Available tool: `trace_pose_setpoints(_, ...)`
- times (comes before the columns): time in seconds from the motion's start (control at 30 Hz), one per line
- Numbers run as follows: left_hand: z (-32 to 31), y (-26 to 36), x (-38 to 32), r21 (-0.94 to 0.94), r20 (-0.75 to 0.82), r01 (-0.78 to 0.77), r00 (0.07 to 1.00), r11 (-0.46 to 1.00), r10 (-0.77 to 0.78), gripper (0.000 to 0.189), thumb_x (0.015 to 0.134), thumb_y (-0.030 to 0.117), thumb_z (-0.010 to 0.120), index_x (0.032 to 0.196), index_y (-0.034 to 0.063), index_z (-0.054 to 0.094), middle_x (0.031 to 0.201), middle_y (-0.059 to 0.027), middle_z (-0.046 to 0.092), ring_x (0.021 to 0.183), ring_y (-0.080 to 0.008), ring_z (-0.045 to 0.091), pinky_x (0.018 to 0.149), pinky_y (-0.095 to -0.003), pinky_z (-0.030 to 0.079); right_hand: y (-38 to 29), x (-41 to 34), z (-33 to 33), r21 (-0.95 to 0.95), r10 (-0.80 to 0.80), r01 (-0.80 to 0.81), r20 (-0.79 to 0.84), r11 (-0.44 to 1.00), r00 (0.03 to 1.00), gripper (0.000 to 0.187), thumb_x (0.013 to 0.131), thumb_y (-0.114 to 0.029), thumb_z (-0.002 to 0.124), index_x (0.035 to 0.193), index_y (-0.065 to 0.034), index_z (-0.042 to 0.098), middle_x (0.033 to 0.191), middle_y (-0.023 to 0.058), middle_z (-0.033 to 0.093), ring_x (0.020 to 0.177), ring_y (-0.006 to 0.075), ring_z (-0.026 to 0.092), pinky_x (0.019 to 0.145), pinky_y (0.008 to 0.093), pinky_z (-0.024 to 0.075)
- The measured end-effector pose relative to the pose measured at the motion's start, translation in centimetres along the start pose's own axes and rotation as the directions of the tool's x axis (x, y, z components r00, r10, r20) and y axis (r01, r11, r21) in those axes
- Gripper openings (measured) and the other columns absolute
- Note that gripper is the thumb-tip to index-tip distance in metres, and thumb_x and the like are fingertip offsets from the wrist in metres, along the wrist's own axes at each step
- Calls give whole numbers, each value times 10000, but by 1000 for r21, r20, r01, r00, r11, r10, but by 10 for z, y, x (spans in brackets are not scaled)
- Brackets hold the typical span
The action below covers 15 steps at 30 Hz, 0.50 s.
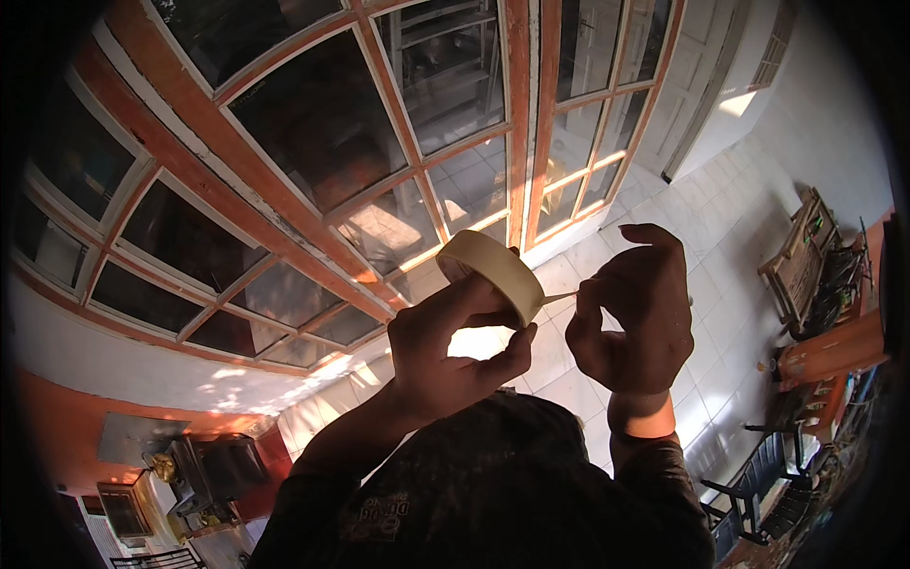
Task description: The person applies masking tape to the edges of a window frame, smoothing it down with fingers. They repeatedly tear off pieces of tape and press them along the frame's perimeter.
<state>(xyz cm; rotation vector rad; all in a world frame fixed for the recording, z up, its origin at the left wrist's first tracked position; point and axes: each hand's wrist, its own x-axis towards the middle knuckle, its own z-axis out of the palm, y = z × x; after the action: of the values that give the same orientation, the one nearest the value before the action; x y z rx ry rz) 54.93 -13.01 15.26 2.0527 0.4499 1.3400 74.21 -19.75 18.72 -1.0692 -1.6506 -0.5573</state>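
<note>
My left hand (455, 341) holds a roll of pale yellow masking tape (498, 270), with fingers inside the ring and the thumb at its lower rim. To its right, my right hand (633, 313) pinches the pulled end of the tape between thumb and forefinger. A short, narrow, twisted-looking strip (559, 297) spans the gap between the roll and those fingertips. Both hands are in front of my dark shirt, near an orange-painted window frame (419, 167) with glass panes.
Paned windows (192, 281) curve along the left. Pale floor tiles (718, 284) lie below. At the right are a wooden bench-like piece (800, 259) and black chairs (761, 476). Lower left, assorted household items stand near a dark cabinet-like object (220, 466). A white door (686, 85) is at the upper right.
</note>
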Motion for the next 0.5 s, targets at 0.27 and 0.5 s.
trace_pose_setpoints(0.27,-12,7,-4,-34,230,31,973,999,-22,490,780,-6,851,1243,-79,704,1033,-141,821,944,-197,826,879,-336,661,23,38,17,26,-56,62,-188,998,981,263,707,54,775,936,-46,696,865,83,683,790,280,669,810,406,575)
trace_pose_setpoints(0.5,-20,1,-19,-34,362,12,932,999,1,389,763,4,849,1142,-22,763,1014,-116,834,1012,-252,833,889,-365,659,61,46,35,183,209,-164,-259,969,943,134,891,73,693,983,-23,713,895,57,740,828,146,724,800,285,570)
